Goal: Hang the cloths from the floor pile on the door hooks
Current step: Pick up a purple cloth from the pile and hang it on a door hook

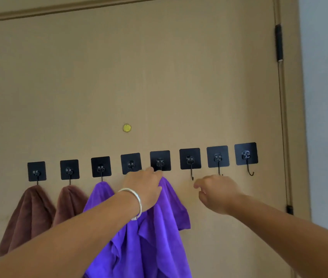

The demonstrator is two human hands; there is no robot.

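purple cloth [165,227] under left hand [145,189], tan door [139,77], white wall [327,97]

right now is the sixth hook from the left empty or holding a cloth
Empty. The sixth hook hangs bare, just right of the purple cloth the left hand holds at the fifth.

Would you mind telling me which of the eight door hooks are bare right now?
The three rightmost: the sixth hook, seventh hook and eighth hook from the left. The others carry cloths or are hidden.

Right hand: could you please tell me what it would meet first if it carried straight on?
Probably the bare door just below the empty sixth hook; the right hand points up-left, though depth is unclear.
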